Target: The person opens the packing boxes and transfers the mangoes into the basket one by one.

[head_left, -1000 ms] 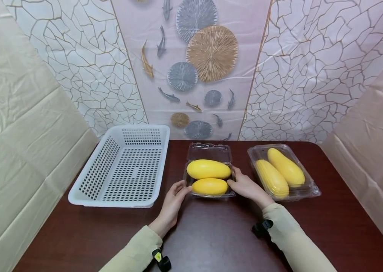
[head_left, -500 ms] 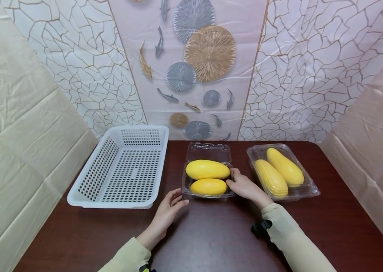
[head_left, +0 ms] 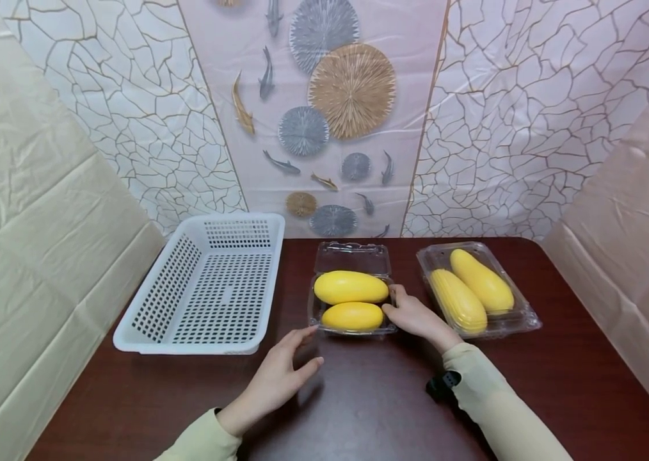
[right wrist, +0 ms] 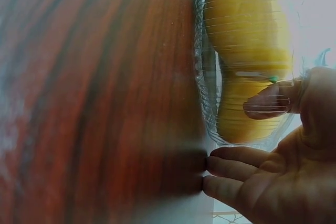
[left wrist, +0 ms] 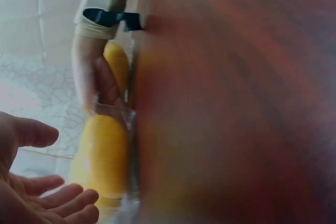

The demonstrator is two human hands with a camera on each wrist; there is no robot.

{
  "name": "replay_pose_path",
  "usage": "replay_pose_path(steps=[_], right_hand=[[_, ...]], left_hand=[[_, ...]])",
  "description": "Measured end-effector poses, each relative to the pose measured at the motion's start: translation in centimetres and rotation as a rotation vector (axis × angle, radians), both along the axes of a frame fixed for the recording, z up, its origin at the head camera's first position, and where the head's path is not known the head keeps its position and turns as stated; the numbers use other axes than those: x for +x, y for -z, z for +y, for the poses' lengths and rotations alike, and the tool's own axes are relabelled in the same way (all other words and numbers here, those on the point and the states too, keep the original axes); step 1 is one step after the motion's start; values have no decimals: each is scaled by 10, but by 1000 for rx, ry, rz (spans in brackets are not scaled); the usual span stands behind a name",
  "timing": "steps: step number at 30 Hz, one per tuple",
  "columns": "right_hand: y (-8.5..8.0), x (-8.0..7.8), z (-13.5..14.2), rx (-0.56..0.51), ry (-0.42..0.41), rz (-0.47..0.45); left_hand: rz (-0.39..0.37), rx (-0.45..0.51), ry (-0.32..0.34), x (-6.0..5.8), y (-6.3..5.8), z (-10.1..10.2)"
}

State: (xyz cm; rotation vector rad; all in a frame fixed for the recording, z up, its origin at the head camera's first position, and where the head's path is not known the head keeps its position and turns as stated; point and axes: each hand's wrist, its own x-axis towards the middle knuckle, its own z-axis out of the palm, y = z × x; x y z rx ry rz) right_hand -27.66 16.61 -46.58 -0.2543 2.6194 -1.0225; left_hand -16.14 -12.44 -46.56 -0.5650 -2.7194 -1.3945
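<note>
In the head view a clear plastic clamshell box (head_left: 389, 328) lies at mid-table with its lid (head_left: 353, 258) raised at the back. Two smooth oval yellow fruits (head_left: 351, 287) lie in it, one behind the other. My right hand (head_left: 416, 316) holds the box's right end; in the right wrist view its thumb (right wrist: 265, 103) shows through the ribbed plastic, with the other fingers (right wrist: 231, 167) outside, low by the tabletop. My left hand (head_left: 278, 371) is in front of the box's near left corner, index fingertip close to it, thumb spread and palm holding nothing.
A white perforated basket (head_left: 198, 347) stands at the left with nothing in it. At the right, another clear box (head_left: 523, 322) contains two long yellow fruits (head_left: 481, 280). Dark reddish-brown tabletop (head_left: 353, 397) lies in front, and patterned cloth walls (head_left: 486, 128) rise behind.
My left hand has let go of the box's left side and drawn back toward me, its fingers spreading. The right hand stays at the box's right end.
</note>
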Motion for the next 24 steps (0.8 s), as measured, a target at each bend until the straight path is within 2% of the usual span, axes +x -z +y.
replay_pose_path(steps=[5, 13, 19, 24], right_hand=[[1, 0, 0, -3, -1, -7], [-1, 0, 1, -1, -16, -4], [-2, 1, 3, -3, -18, 9], [-2, 4, 2, -20, -15, 10]], left_hand=[[26, -43, 40, -8, -16, 0], [104, -84, 58, -23, -25, 1], [239, -187, 61, -37, -23, 6], [289, -254, 65, -44, -16, 13]])
